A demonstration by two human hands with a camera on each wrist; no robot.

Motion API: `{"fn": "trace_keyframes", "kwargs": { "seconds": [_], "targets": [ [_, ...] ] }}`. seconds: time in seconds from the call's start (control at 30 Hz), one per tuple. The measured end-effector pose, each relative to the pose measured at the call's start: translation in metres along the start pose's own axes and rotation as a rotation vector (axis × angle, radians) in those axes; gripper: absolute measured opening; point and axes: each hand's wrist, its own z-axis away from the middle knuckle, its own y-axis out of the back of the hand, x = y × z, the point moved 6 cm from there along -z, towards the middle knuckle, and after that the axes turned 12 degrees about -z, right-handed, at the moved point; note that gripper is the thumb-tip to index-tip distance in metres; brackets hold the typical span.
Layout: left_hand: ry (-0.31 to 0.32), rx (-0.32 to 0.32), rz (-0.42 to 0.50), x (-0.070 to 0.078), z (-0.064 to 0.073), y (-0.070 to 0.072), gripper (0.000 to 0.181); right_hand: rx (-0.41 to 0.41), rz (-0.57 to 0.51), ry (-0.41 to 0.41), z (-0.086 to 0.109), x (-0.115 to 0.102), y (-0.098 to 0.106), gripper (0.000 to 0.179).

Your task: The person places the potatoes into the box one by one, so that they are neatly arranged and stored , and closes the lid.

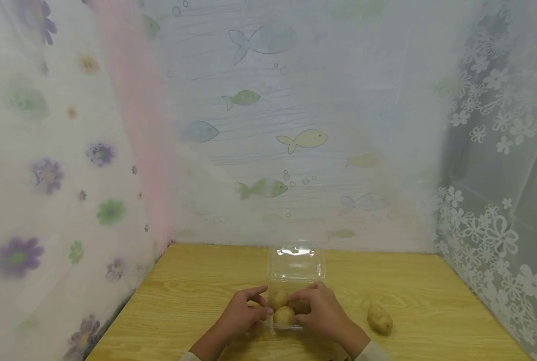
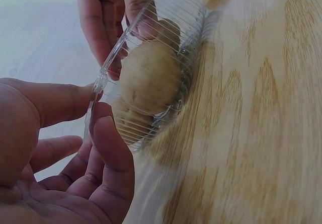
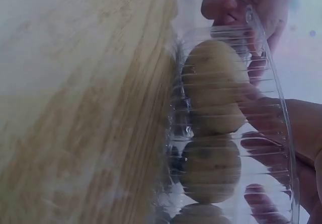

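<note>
A clear ribbed plastic container (image 1: pixel 291 327) with a raised lid (image 1: pixel 297 264) stands on the table, several potatoes inside. Two pale potatoes show from above, one nearer (image 1: pixel 284 316) and one farther (image 1: pixel 279 299). My left hand (image 1: pixel 243 312) is at the container's left side; in the left wrist view its thumb and forefinger pinch the rim. Reaching in from the right, my right hand (image 1: pixel 320 311) has its thumb and fingers curled about a potato (image 3: pixel 214 83), partly hidden by the hand. Ribbed plastic blurs the contact in the right wrist view.
Another potato (image 1: pixel 379 319) lies on the wooden table (image 1: pixel 196 281) to the right of the container. Behind the table hangs a curtain (image 1: pixel 363 100) with printed fish. Flowered sheets hang at the left (image 1: pixel 47 200) and right (image 1: pixel 498 225).
</note>
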Motion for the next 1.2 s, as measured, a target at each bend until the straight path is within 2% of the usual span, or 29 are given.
{"fn": "trace_keyframes", "kwargs": {
  "seconds": [0.37, 0.67, 0.83, 1.03, 1.2],
  "targets": [
    [0.003, 0.011, 0.013, -0.003, -0.002, 0.000, 0.072, 0.019, -0.007, 0.023, -0.002, 0.003, 0.018, 0.035],
    [0.005, 0.008, 0.036, -0.004, -0.003, -0.002, 0.072, 0.057, -0.060, 0.030, 0.010, 0.011, 0.047, 0.036],
    [0.011, 0.011, 0.035, -0.004, -0.002, -0.002, 0.071, 0.063, -0.035, 0.058, 0.015, 0.017, 0.065, 0.035],
    [0.009, 0.005, 0.040, -0.002, -0.001, -0.001, 0.071, 0.069, -0.046, -0.050, 0.023, 0.030, 0.090, 0.034],
    [0.007, 0.001, 0.044, -0.001, 0.000, -0.001, 0.072, 0.079, -0.034, -0.063, 0.029, 0.039, 0.110, 0.036]
  ]
}}
